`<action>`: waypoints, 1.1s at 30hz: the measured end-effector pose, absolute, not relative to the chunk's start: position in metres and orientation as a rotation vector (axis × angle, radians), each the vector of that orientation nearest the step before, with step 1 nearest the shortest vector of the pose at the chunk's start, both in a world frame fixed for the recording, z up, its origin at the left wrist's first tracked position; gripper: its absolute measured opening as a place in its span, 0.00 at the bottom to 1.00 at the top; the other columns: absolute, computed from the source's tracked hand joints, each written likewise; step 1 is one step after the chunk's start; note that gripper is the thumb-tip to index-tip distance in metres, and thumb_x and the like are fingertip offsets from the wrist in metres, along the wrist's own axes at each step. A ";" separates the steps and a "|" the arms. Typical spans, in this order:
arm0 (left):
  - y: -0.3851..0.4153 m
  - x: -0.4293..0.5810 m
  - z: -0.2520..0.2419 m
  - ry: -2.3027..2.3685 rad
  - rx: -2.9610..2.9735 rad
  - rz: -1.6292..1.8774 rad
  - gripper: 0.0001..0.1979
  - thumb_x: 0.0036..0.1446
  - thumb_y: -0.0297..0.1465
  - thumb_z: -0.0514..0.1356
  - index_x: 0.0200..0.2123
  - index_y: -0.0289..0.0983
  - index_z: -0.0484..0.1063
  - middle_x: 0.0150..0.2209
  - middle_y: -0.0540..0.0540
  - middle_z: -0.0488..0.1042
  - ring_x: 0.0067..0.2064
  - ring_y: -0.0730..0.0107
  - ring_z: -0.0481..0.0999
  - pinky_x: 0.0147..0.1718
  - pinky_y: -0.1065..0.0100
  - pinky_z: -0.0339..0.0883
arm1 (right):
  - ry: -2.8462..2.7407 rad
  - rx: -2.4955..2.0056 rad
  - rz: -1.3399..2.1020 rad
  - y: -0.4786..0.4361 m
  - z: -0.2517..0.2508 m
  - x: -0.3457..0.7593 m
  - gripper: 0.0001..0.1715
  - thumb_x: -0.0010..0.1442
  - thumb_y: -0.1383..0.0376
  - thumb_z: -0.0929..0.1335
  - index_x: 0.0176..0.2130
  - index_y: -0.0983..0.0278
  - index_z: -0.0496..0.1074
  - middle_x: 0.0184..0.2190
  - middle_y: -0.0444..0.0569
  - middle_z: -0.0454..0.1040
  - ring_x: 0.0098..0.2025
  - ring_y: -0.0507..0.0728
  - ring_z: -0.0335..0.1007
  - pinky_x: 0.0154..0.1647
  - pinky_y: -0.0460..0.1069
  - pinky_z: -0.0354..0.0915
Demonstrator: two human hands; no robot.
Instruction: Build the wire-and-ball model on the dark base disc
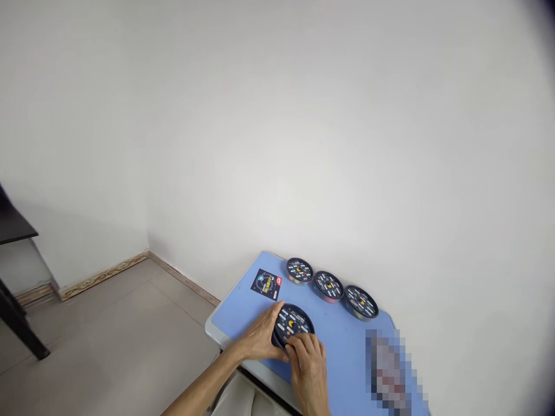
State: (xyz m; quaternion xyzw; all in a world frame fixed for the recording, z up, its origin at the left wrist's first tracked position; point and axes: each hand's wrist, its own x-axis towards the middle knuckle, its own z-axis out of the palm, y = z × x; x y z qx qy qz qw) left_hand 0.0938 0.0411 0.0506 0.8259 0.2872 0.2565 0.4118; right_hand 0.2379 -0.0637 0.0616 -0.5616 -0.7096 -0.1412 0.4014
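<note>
On the blue tabletop sits a round black container, its lid printed with a yellow crescent, small coloured dots and white labels. My left hand is wrapped round its left side, thumb at the near edge and fingers at the far left rim. My right hand has bent fingers pressed together on the near rim of the lid, and part of that rim is hidden under them. Beyond my left hand lies a dark square card with yellow lettering and a red patch.
Three similar round containers, the left one, the middle one and the right one, stand in a row along the wall side. A blurred-out item lies at the right of the blue table. Dark furniture stands far left.
</note>
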 end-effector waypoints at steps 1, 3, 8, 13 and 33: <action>0.041 0.093 0.051 0.738 2.066 0.647 0.63 0.35 0.34 0.74 0.69 0.35 0.41 0.69 0.29 0.47 0.69 0.44 0.50 0.65 0.45 0.47 | -1.797 -1.425 -0.368 -0.065 0.064 0.240 0.10 0.66 0.69 0.62 0.37 0.57 0.70 0.33 0.45 0.76 0.36 0.58 0.69 0.40 0.53 0.59; 0.040 0.093 0.052 0.761 2.048 0.640 0.63 0.36 0.33 0.74 0.70 0.36 0.40 0.70 0.29 0.47 0.69 0.45 0.50 0.65 0.46 0.47 | -1.792 -1.439 -0.398 -0.066 0.069 0.244 0.09 0.66 0.69 0.62 0.37 0.57 0.71 0.34 0.45 0.76 0.37 0.58 0.69 0.40 0.54 0.59; 0.039 0.094 0.051 0.768 2.005 0.651 0.65 0.34 0.31 0.75 0.70 0.39 0.40 0.69 0.32 0.50 0.67 0.45 0.54 0.63 0.46 0.51 | -1.753 -1.439 -0.356 -0.070 0.073 0.252 0.09 0.67 0.67 0.63 0.37 0.57 0.71 0.35 0.46 0.76 0.38 0.58 0.69 0.35 0.51 0.62; 0.040 0.095 0.047 0.775 1.978 0.696 0.62 0.37 0.32 0.74 0.70 0.40 0.42 0.68 0.34 0.54 0.67 0.47 0.55 0.64 0.46 0.51 | -1.663 -1.367 -0.221 -0.070 0.074 0.255 0.11 0.67 0.68 0.61 0.36 0.58 0.71 0.35 0.47 0.75 0.36 0.56 0.69 0.34 0.48 0.66; 0.014 0.133 0.047 0.776 2.098 0.744 0.64 0.36 0.60 0.67 0.68 0.31 0.47 0.69 0.25 0.47 0.70 0.36 0.43 0.65 0.38 0.38 | -1.238 -1.364 -0.186 -0.091 0.089 0.300 0.12 0.62 0.57 0.67 0.32 0.61 0.74 0.31 0.49 0.75 0.33 0.58 0.72 0.34 0.50 0.68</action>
